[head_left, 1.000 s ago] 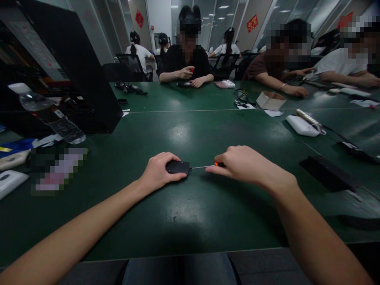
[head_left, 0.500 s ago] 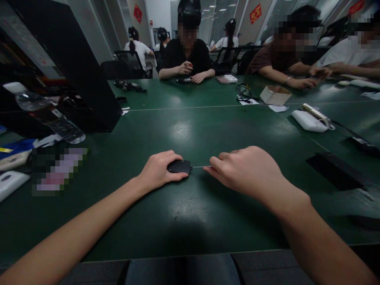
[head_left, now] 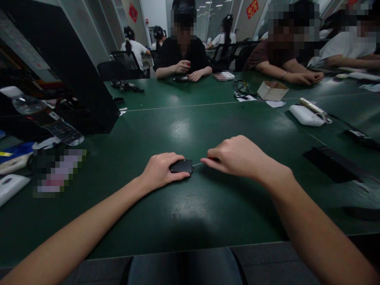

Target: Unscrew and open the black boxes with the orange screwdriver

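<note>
My left hand [head_left: 162, 170] rests on the table, its thumb and fingers closed around the sides of a small flat black case [head_left: 181, 166]. A little dark loop sticks out at the right end of the case. From that end a thin pale rod or cord [head_left: 196, 164] runs to my right hand [head_left: 234, 156]; which of the two it is, I cannot tell. My right hand is closed in a pinch just above the table, right of the case. A bit of red shows between its fingers, mostly hidden.
A tall black cabinet [head_left: 86, 79] and a plastic bottle [head_left: 47, 116] stand at left. On the right lie a white device [head_left: 307, 115] and a black flat block [head_left: 332, 163]. Farther off are a small open box [head_left: 272, 91] and co-workers seated across the green table [head_left: 142, 130].
My right hand has moved slightly left and up, closer to the case. A shorter length of the thin rod or cord shows, now slanting. My left hand keeps its hold.
</note>
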A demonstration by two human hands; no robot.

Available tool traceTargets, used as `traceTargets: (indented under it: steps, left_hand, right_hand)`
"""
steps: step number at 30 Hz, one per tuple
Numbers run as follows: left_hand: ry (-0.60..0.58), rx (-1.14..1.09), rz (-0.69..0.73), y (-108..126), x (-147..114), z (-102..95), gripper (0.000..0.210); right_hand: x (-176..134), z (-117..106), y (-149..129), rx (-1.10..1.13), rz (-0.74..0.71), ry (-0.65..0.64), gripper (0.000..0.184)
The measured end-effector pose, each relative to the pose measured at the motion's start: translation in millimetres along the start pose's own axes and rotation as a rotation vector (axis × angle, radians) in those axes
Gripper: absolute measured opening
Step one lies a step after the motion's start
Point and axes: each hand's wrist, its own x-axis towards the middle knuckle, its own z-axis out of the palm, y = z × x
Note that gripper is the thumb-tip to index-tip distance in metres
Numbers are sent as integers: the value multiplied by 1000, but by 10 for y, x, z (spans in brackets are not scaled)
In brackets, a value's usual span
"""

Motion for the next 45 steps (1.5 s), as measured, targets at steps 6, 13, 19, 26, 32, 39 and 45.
traceTargets:
  steps: [6,13,19,26,32,39,45]
  left_hand:
    - [35,-29,21,-14,-16,5,45]
    - [33,-51,26,-14,-20,4,45]
    - [52,-63,34,-26,-29,12,44]
    - [50,-90,49,-28,-38,14,44]
    - [56,-88,47,-23,-36,18,43]
    - [65,-98,62,-35,-44,18,42]
    - [100,-101,62,-27,-36,23,44]
  right_hand:
    - [31,134,137,95,-33,107,53]
    - [160,398,261,139,-5,299,59]
    - [398,832,186,251,-37,129,57]
    - [460,832,112,226,54,90,64]
    - [368,664,-44,186,241,65,69]
    - [316,609,-206,264,-9,97,62]
    - [316,681,42,249,-140,116,59]
